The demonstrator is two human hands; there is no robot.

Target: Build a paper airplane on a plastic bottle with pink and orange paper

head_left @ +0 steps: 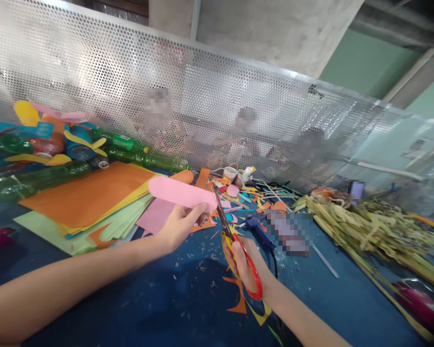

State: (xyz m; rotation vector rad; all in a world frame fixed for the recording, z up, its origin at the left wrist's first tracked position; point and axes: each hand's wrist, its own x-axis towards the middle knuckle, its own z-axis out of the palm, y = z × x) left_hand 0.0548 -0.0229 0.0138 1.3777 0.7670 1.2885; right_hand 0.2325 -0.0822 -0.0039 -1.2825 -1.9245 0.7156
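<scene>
My left hand (181,224) pinches a long pink paper strip with rounded ends (181,193) and holds it level above the blue table. My right hand (244,260) grips scissors with red and yellow handles (238,246). Their blades point up and away, and the tips meet the right end of the pink strip. Orange and yellow paper offcuts (242,301) lie on the table below my right wrist.
A stack of orange, yellow and green paper sheets (90,202) lies at left, with green plastic bottles (144,156) behind it. Coloured scraps (246,195) and a blue glue gun (258,229) sit mid-table. Dried yellow-green strips (376,231) pile at right. A perforated metal screen (202,96) borders the far edge.
</scene>
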